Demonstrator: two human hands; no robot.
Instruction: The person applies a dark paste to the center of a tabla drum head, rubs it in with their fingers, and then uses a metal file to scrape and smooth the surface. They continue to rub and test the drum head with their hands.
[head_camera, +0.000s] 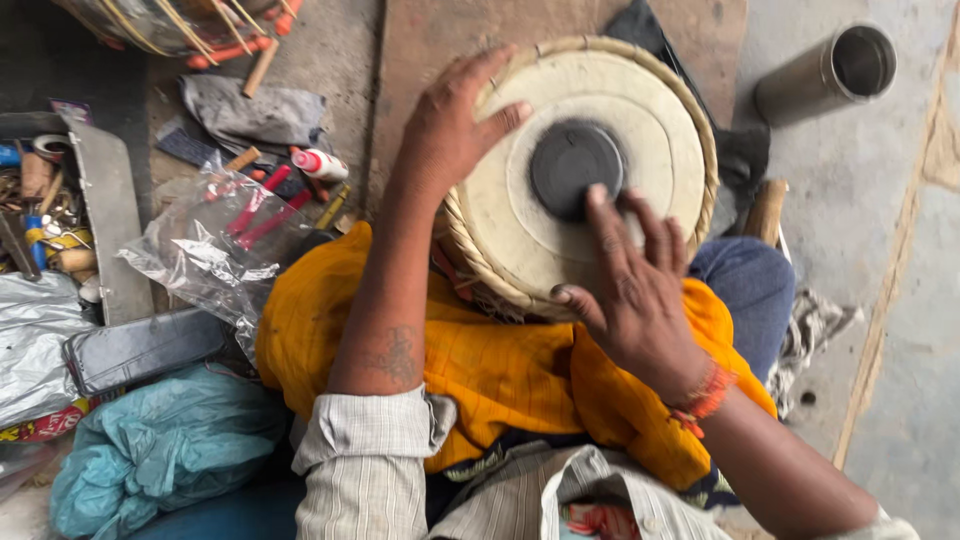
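Right hand, centre of frame: fingers spread flat, not gripping, fingertips resting on the edge of the round black patch in the middle of the drum skin, thumb at the lower rim. Orange-red thread band on that wrist.

Left hand, upper centre: fingers open and draped over the upper-left rim, thumb lying on the skin; it steadies the drum, no closed grasp.

The round cream-skinned hand drum with braided straw-coloured rim sits upper centre of frame, tilted on the person's lap, resting on a crumpled yellow-orange cloth. Blue trouser knee just right of it. Striped pale sleeves at the bottom edge.

Left of centre: crumpled clear plastic bag with red-handled tools inside. Just above it a small white bottle with red cap and a grey rag. Far left: grey metal tray full of small tools. Lower left: silver foil packet, with a red and yellow printed strip along its lower edge, a dark flat case and a teal plastic bag.

Upper right: cylindrical steel cup lying on its side on grey concrete floor, well apart from the drum. Wooden handle just right of the drum.
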